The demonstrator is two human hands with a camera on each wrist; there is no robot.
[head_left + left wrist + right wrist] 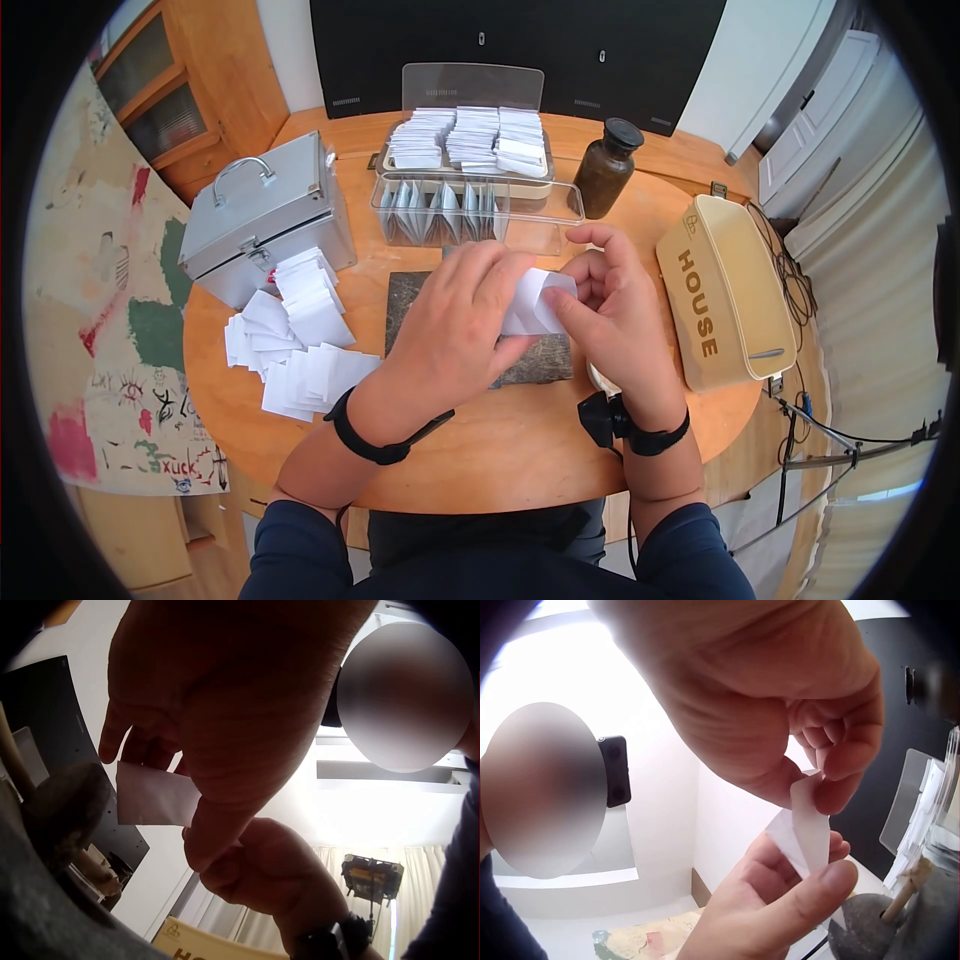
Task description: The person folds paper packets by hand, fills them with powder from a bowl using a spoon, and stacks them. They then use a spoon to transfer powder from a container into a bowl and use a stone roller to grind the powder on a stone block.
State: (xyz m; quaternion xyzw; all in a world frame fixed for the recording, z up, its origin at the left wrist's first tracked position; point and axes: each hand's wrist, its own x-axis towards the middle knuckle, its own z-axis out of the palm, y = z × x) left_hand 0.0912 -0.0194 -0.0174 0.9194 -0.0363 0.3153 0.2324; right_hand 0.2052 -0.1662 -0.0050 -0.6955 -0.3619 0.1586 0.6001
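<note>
You have a small white sheet of smooth, creased paper (533, 303) raised over the middle of the counter, one flap bent up along a fold. Your left grip (450, 310) pinches it from one side, thumb against fingers; your right grip (620, 318) pinches the folded edge between thumb and forefinger. Below lies a rough, dark grey, flat slab (540, 365) on the smooth, rounded wooden counter (480, 475). To your left, a loose heap of white folded papers (312, 308) spreads before a silver metal case with an arched handle (225, 225). Ahead, a clear plastic rectangular box (440, 232) holds upright folded pieces. To your right stand a brown glass bottle with a black stopper (602, 180) and a cream-yellow bin lettered HOUSE (685, 285).
</note>
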